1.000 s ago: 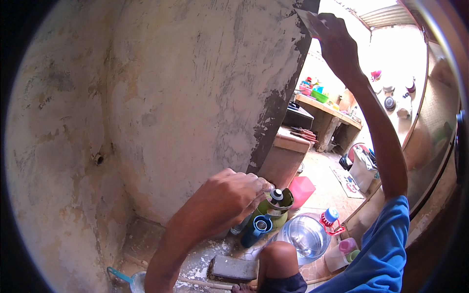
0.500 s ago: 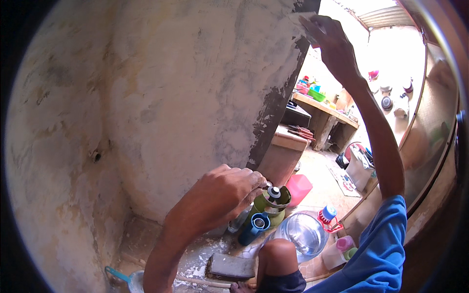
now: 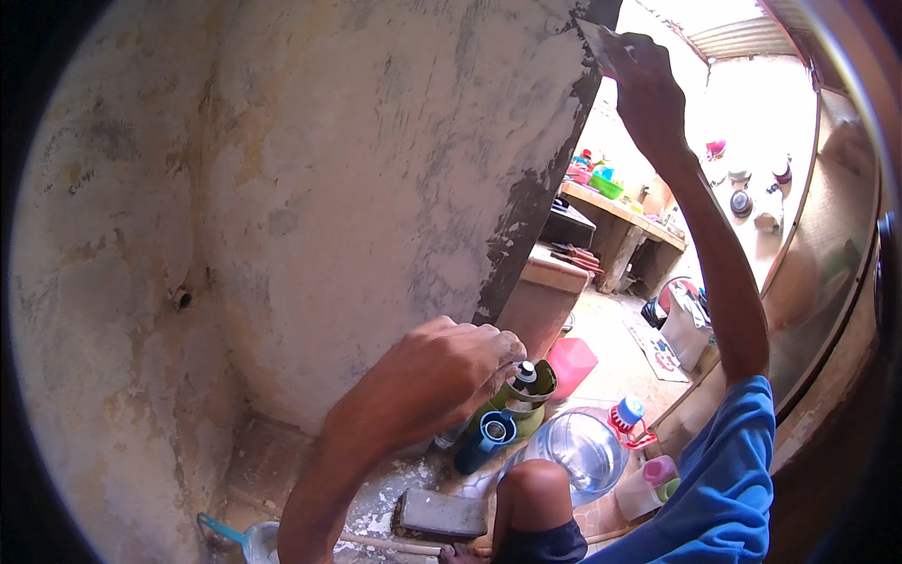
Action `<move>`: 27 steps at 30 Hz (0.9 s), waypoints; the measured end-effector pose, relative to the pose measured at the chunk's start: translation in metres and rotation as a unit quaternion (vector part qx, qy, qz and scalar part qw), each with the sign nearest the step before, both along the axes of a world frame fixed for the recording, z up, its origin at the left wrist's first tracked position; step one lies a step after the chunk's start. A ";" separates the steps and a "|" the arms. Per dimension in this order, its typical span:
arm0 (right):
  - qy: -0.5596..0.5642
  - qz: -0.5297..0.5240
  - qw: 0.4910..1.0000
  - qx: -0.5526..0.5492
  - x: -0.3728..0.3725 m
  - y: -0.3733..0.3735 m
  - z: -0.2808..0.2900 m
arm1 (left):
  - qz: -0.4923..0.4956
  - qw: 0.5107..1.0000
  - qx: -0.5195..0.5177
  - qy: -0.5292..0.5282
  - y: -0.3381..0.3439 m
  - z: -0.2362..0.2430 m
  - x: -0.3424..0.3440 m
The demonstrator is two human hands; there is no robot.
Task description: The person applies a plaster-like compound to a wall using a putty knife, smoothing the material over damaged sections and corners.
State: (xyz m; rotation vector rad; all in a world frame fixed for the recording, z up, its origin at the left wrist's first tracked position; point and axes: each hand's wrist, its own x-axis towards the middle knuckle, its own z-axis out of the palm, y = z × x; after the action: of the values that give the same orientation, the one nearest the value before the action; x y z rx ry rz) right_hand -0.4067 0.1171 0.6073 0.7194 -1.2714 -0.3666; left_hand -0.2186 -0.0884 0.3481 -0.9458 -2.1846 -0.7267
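Note:
My right hand (image 3: 648, 89) is raised at the top right, its fingers closed round a putty knife (image 3: 592, 39). The thin, pale blade of that tool lies against the wall's upper right edge, and my fingers cover its handle. A whitish coat covers most of the wall (image 3: 357, 188), with dark grey streaks and a bare dark strip along its right edge. My left hand (image 3: 451, 371) hangs lower, in front of the wall's bottom, with its fingers curled together. Whatever may be in it is hidden.
Below my left hand stand a green container (image 3: 536, 399), a blue mug (image 3: 493, 432) and a big clear water bottle (image 3: 578, 451). A grey block (image 3: 442, 512) lies by my foot. A turquoise-handled tool (image 3: 221, 528) is at lower left. Behind is a counter (image 3: 620, 209) with dishes.
My right hand has shifted slightly right and down, and the blade now shows more plainly at the wall's edge. My left hand has moved a little to the right, still closed.

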 end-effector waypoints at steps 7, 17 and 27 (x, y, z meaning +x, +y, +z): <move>-0.050 -0.034 0.991 0.120 0.017 -0.041 -0.088 | 0.023 1.000 0.004 -0.010 -0.017 -0.004 0.006; -0.217 0.142 0.960 0.108 -0.036 0.006 0.009 | -0.012 1.000 0.008 -0.015 -0.010 -0.011 -0.009; 0.008 -0.028 0.999 0.038 0.023 -0.006 -0.003 | 0.001 1.000 0.020 0.007 -0.020 -0.007 0.004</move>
State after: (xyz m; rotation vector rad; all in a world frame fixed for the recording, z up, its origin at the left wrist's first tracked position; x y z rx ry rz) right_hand -0.3841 0.1112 0.6042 0.7451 -1.2702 -0.4674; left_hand -0.2145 -0.1088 0.3413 -0.9255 -2.1508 -0.7570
